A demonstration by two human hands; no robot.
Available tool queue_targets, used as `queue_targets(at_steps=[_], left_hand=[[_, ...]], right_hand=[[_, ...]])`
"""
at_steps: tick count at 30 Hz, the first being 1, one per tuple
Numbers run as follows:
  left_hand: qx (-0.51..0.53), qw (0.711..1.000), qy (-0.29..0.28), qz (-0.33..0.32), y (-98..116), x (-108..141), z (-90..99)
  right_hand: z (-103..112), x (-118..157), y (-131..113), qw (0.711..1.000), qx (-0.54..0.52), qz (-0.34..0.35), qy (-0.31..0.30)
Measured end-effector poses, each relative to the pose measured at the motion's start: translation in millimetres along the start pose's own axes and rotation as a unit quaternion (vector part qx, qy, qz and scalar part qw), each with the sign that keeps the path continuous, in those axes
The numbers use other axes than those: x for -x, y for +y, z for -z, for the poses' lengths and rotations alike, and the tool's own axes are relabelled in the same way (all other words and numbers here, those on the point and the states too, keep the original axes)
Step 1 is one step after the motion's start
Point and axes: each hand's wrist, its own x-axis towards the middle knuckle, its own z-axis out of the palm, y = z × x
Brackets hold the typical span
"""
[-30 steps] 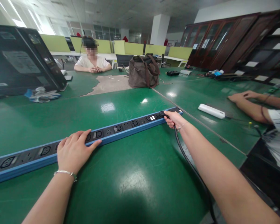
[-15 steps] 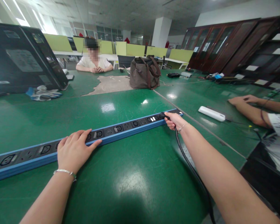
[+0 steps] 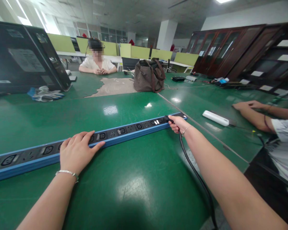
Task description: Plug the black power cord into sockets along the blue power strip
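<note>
A long blue-edged power strip (image 3: 124,131) with a row of black sockets lies slantwise across the green table. My left hand (image 3: 78,147) grips it from above, with the thumb along its near side and the fingers over the far side. Toward the strip's right end, my right hand (image 3: 177,123) is closed around a black plug (image 3: 166,118), which sits at a socket there. The hand hides how deep the plug is. From it a black cable (image 3: 194,169) runs down beneath my right forearm to the table's near edge.
Work gloves (image 3: 45,94) lie by a black computer case (image 3: 26,59) at left. A brown bag (image 3: 148,76) stands at the back. A white bar-shaped device (image 3: 216,118) lies right, near another person's arms (image 3: 254,111). One more person (image 3: 97,64) sits opposite.
The view has shifted very slightly. Both hands keep their places on the power strip and the plug, with no other visible change.
</note>
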Motion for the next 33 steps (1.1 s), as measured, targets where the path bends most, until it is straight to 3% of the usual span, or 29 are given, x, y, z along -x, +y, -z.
queue_targets(at_steps=[4, 22, 26, 29, 33], left_hand=[[0.002, 1.0, 0.0, 0.004, 0, -1, 0.1], [-0.02, 1.0, 0.007, 0.009, 1, 1, -1.1], [-0.017, 1.0, 0.003, 0.013, 1, 1, -1.0], [-0.012, 1.0, 0.003, 0.016, 0, 1, -1.8], [-0.006, 1.0, -0.002, 0.018, -1, 0, -1.9]], right_hand=[[-5, -1, 4, 0.999, -0.025, 0.032, 0.023], [-15, -5, 27, 0.982, -0.136, 0.128, 0.024], [-4, 23, 9, 0.977, -0.142, 0.161, 0.016], [14, 55, -15, 0.948, -0.127, 0.29, 0.046], [27, 77, -28, 0.951, -0.076, 0.286, 0.089]])
